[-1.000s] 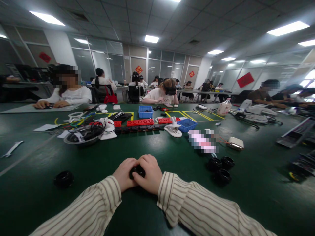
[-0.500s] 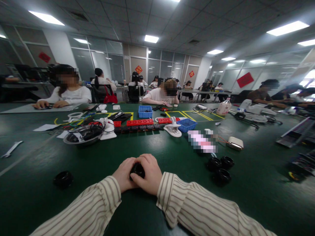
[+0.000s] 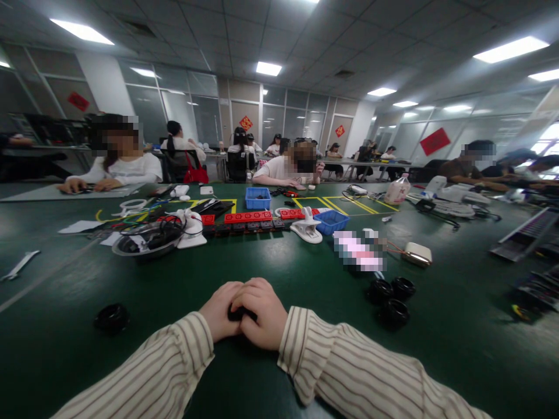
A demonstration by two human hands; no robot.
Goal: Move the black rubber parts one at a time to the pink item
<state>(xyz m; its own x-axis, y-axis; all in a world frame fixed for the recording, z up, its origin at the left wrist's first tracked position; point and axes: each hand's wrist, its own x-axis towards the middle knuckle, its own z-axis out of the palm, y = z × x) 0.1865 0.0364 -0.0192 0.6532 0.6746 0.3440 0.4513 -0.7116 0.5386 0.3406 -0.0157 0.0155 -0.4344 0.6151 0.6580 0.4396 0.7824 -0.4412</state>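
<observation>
Both my hands are wrapped round a small black round part, mostly covered by my fingers, near the front of the green table. My left hand closes on its left side. From the right, my right hand lies over its top with the fingers curled across it. Another black ring-shaped part rests by itself to the left. On the right stand three similar black ring-shaped parts close together.
Beyond my hands lie a red-and-black strip of modules, a white clamp, blue bins and a metal bowl of cables. A wrench lies far left, a pale case right. A person sits opposite.
My right hand's fingers have slid over the top of the black part, covering more of it. Both hands sit slightly lower. The person opposite has raised a hand.
</observation>
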